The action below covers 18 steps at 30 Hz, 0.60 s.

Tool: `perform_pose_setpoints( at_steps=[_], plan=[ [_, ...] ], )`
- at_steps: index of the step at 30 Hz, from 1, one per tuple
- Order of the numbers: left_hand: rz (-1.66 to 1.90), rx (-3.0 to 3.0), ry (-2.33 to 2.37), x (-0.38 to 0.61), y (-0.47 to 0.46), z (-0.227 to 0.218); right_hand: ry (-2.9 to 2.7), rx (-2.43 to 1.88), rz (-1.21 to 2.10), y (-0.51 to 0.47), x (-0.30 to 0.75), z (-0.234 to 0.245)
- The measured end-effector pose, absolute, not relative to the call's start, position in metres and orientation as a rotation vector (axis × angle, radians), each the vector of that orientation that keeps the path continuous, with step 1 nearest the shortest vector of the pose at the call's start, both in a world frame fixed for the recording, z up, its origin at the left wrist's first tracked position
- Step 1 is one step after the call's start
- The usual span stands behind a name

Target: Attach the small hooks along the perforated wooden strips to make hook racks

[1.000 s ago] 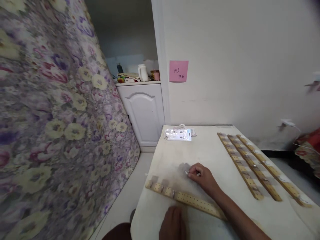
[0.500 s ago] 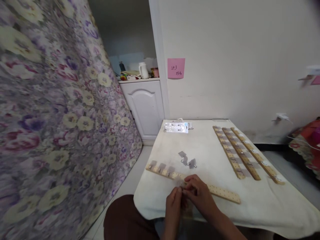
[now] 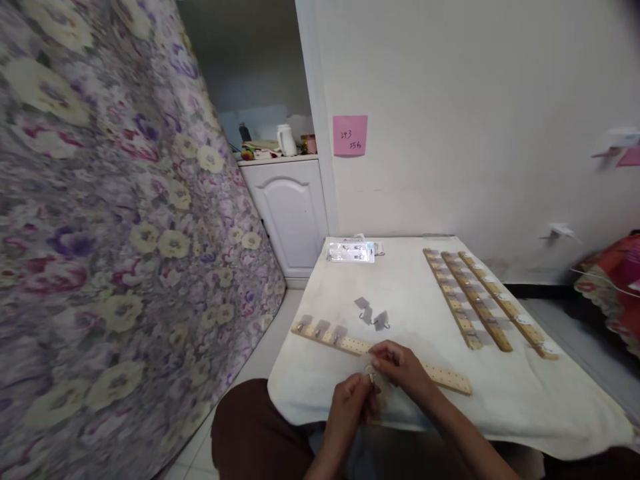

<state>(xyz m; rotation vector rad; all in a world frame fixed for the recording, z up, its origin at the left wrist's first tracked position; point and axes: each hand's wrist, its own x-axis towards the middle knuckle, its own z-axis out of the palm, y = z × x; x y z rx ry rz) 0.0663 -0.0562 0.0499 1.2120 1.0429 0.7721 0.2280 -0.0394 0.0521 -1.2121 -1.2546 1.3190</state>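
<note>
both hands pinching a small clear hook (image 3: 371, 375), left hand (image 3: 353, 403), right hand (image 3: 403, 369), just before the pegboard strip (image 3: 380, 356)

A purple and yellow flower pattern is borne by the curtain (image 3: 100, 220); the tabletop (image 3: 425, 300) is covered in cream, the note (image 3: 350, 135) coloured pink.

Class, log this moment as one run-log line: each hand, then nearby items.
left hand: pinching small hook | right hand: pinching same hook | beside: perforated wooden strip | nearby: loose hooks
</note>
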Motion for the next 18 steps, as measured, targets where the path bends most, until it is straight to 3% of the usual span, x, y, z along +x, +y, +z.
perform_pose_setpoints(
  at_steps=[18],
  plan=[
    [0.815,1.355,1.185,0.058,-0.042,0.045,-1.332,-1.211,1.326,-0.014,0.230,0.047]
  ],
)
